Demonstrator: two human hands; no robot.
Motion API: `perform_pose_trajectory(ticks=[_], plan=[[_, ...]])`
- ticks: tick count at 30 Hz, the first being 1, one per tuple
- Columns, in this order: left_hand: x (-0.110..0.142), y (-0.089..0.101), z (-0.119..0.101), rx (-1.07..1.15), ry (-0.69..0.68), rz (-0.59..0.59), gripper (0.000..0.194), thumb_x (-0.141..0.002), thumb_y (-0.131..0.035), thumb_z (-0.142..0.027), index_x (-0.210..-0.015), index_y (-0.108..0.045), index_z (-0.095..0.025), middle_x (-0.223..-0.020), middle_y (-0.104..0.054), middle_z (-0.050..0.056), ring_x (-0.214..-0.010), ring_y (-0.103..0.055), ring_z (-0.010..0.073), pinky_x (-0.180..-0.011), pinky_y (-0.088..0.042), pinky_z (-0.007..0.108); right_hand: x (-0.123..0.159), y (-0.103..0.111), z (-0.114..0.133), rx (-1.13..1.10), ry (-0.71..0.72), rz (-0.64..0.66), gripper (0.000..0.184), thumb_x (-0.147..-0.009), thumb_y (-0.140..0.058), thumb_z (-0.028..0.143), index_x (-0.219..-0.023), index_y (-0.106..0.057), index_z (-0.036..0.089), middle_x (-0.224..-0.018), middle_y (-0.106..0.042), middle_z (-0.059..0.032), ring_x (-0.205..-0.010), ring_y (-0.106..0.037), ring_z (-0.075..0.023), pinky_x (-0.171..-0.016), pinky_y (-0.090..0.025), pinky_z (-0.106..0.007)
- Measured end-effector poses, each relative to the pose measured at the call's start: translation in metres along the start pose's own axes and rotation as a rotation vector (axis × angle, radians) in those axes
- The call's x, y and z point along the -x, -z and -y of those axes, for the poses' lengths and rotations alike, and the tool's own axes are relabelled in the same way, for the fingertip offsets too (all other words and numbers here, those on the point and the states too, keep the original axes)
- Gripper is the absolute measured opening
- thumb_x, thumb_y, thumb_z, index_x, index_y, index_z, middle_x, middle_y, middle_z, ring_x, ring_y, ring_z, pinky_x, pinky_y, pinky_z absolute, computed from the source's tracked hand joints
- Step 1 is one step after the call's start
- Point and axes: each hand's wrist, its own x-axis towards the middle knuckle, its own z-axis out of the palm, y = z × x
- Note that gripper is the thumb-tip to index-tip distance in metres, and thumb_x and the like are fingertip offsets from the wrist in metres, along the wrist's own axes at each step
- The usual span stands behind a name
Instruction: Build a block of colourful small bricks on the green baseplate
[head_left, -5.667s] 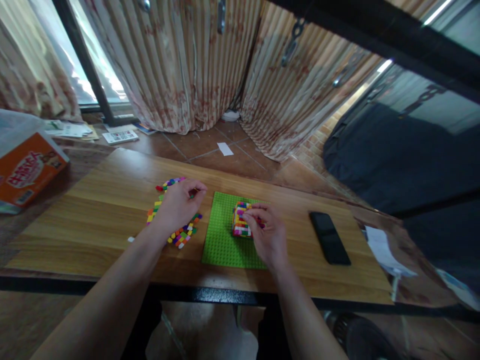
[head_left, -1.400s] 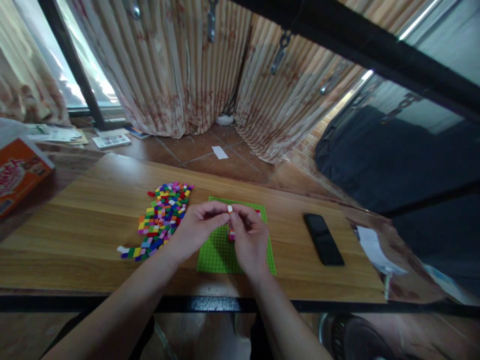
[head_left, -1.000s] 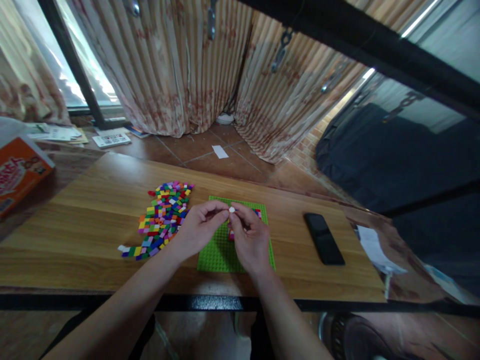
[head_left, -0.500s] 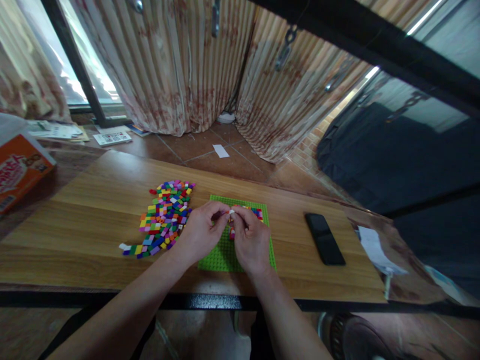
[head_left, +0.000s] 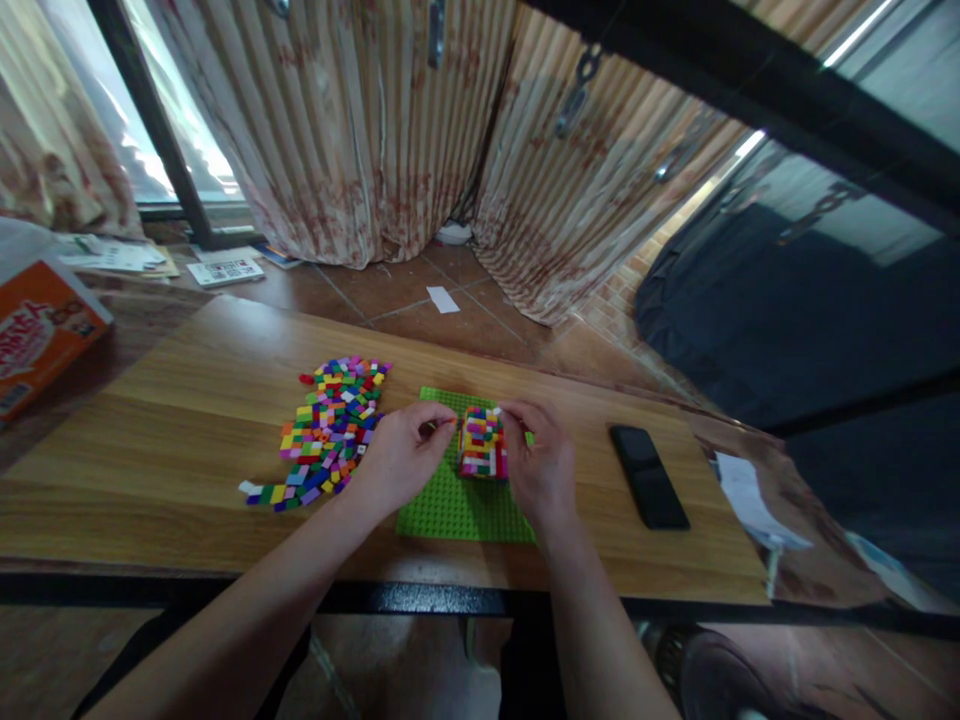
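Note:
A block of stacked multicoloured toy bricks (head_left: 482, 445) stands on a green studded baseplate (head_left: 457, 515). To its right, my right hand (head_left: 544, 465) is closed in a pinch on a small white brick (head_left: 497, 411) at the block's far right edge; whether that brick touches the block I cannot tell. On the block's left side, my left hand (head_left: 405, 450) has thumb and forefinger pressed together over the baseplate. A speck of orange shows at those fingertips, too small to name. Loose bricks (head_left: 322, 415) in many colours lie in a pile left of my left hand.
A black phone (head_left: 649, 478) lies on the wooden table (head_left: 187, 430) to the right. White paper (head_left: 757, 500) lies beyond the table's right end. An orange and white box (head_left: 49, 330) stands at far left. Curtains (head_left: 337, 130) hang behind, and the dark table edge (head_left: 420, 598) runs in front.
My right hand has moved right, away from my left, carrying the white brick to the block's far edge. The brick block between the hands now shows. My left hand has barely moved.

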Motion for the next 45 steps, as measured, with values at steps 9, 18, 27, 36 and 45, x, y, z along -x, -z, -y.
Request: perform_pose_trajectory(ticks=[9, 18, 27, 36, 45], plan=[[0.0020, -0.0027, 0.0001, -0.024, 0.009, 0.052, 0.020, -0.087, -0.055, -0.026, -0.094, -0.072, -0.019, -0.085, -0.075, 0.005, -0.075, -0.068, 0.0187, -0.072, -0.054, 0.032, 0.0070, 0.0033, -0.0057, 0.088, 0.076, 0.221, 0.015, -0.088, -0.061, 0.018, -0.089, -0.074, 0.024, -0.102, -0.063, -0.0075, -0.101, -0.058, -0.0229, -0.089, -0.050, -0.041], [0.0027, -0.0038, 0.0013, -0.009, 0.007, 0.053, 0.018, -0.086, -0.055, -0.025, -0.094, -0.071, -0.019, -0.087, -0.075, 0.005, -0.078, -0.069, 0.0193, -0.076, -0.055, 0.033, 0.0065, -0.0007, -0.0048, 0.087, 0.019, 0.210, 0.015, -0.083, -0.063, 0.012, -0.078, -0.072, 0.023, -0.101, -0.063, -0.0073, -0.099, -0.059, -0.0230, -0.090, -0.048, -0.043], [0.0017, -0.0027, -0.0003, -0.016, 0.031, 0.060, 0.017, -0.085, -0.055, -0.024, -0.091, -0.070, -0.018, -0.087, -0.075, 0.005, -0.078, -0.069, 0.0204, -0.076, -0.055, 0.035, 0.0084, -0.0041, -0.0069, 0.053, -0.009, 0.160, 0.015, -0.081, -0.065, 0.012, -0.075, -0.072, 0.023, -0.096, -0.066, -0.0062, -0.094, -0.061, -0.0220, -0.085, -0.050, -0.040], [0.0005, -0.0034, 0.0059, 0.012, 0.021, 0.024, 0.013, -0.084, -0.056, -0.024, -0.087, -0.067, -0.019, -0.085, -0.074, 0.005, -0.079, -0.068, 0.0199, -0.077, -0.054, 0.034, 0.0070, -0.0054, -0.0028, 0.078, -0.004, 0.173, 0.018, -0.081, -0.065, 0.011, -0.070, -0.073, 0.022, -0.091, -0.066, -0.0063, -0.090, -0.061, -0.0216, -0.081, -0.050, -0.039], [-0.0022, -0.0060, 0.0070, 0.192, 0.002, 0.015, 0.015, -0.084, -0.056, -0.020, -0.091, -0.069, -0.018, -0.087, -0.074, 0.004, -0.082, -0.068, 0.0190, -0.078, -0.054, 0.034, 0.0086, -0.0016, -0.0063, 0.027, -0.057, 0.162, 0.014, -0.083, -0.065, 0.016, -0.077, -0.075, 0.023, -0.097, -0.068, -0.0067, -0.092, -0.063, -0.0209, -0.084, -0.051, -0.039]])
